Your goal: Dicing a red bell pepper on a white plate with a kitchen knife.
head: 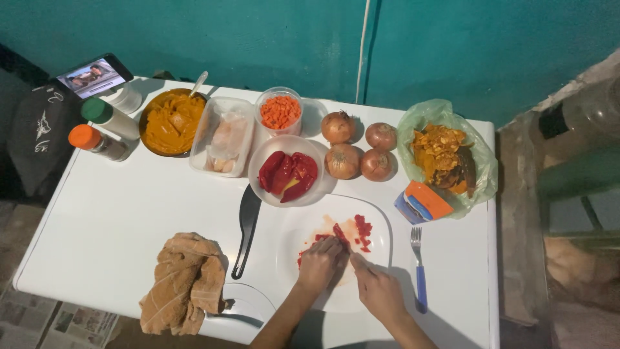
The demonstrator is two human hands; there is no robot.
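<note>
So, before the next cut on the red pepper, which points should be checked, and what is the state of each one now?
1. Left hand steadies the red pepper: ok.
2. Right hand holds a knife: cannot tell, blade hidden.
3. White plate lies fully on the table: ok.
4. Left fingertips clear of the blade: cannot tell.
5. Fork lies apart from the hands: ok.

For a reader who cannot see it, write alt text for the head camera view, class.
Two hands, left and right, cut red pepper on a white plate on a white table. Behind it stand a bowl of red pepper pieces, four onions, diced carrot and orange puree; a fork lies to the right.
</note>
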